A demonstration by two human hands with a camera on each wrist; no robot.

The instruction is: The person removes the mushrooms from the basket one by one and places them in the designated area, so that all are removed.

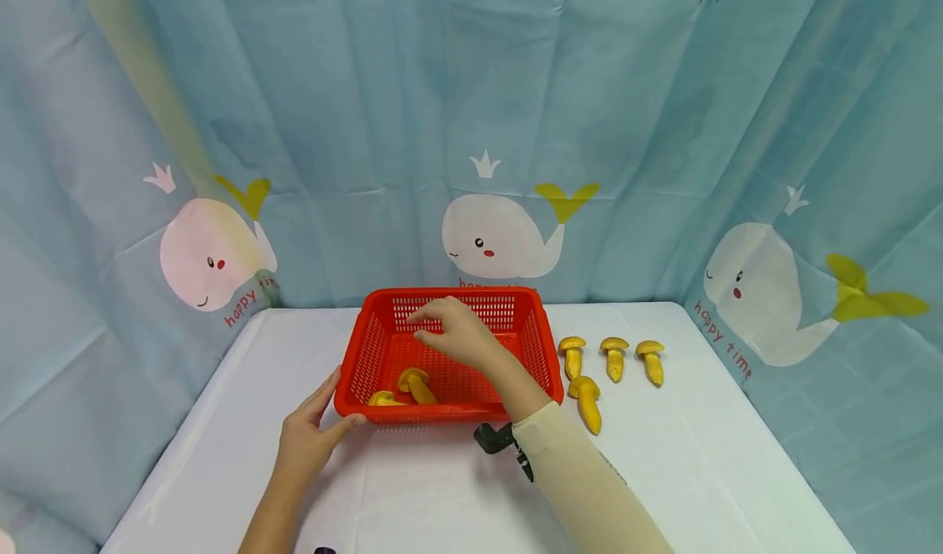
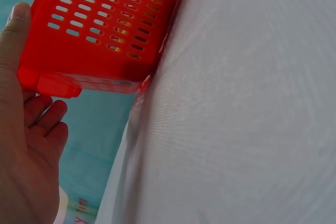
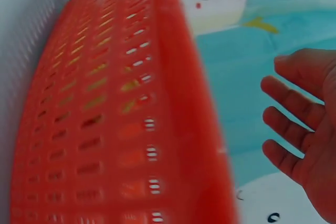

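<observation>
A red plastic basket [image 1: 449, 411] with slotted walls stands on the white table. Two yellow mushrooms lie inside: one mushroom [image 1: 418, 385] shows whole, while the front rim partly hides the other mushroom [image 1: 383, 398]. My left hand [image 1: 309, 435] holds the basket's near left corner, thumb at the front rim and fingers along the left side. In the left wrist view, that hand [image 2: 31, 129] spans the corner. Over the basket hovers my right hand [image 1: 460, 333], holding nothing. The right wrist view shows this hand [image 3: 310, 124] with spread, loosely bent fingers, apart from the basket wall [image 3: 94, 129].
Right of the basket, several more mushrooms lie on the table [image 1: 700, 456], among them a near mushroom [image 1: 587, 403] and a far right mushroom [image 1: 651, 362]. A blue curtain [image 1: 354, 128] with whale prints encloses the table's back and sides.
</observation>
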